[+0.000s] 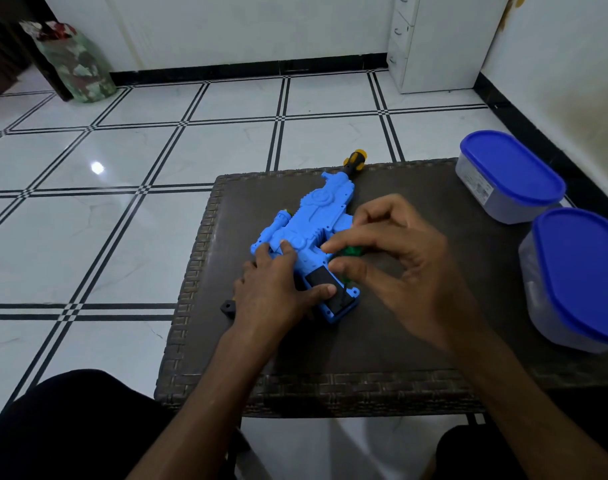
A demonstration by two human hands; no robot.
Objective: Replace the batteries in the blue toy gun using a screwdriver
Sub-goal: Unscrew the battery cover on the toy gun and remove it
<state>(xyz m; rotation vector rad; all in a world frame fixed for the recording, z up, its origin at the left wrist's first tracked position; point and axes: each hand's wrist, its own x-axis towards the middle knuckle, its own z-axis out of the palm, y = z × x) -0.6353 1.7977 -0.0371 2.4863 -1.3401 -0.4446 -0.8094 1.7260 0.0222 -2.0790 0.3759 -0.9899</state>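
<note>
White floor tiles (129, 147) with thin black lines spread out across the room, and a low dark brown woven table (382, 341) stands on them near the person. On the middle of the table lies the blue plastic toy gun (313, 223), flat on its side, with its far end pointing away toward the wall. Its open black battery slot (325, 284) shows at the near end. The left hand (274, 289) rests on the toy gun with its fingers mostly straight, pressing it down, and its thumb lies across the battery slot. The right hand (399, 258) hovers just beside the gun with its fingers curled, and it pinches a small green thing (352, 251) at the edge of the slot; it may be a battery, but the fingers hide most of it. A yellow and black screwdriver handle (354, 161) pokes out past the far end of the gun, at the table's far edge. A small black piece (228, 308) lies by the left wrist. Two clear plastic boxes with blue lids (510, 168) sit at the right side of the table, close together. A green patterned bag (77, 64) leans by the far wall.
</note>
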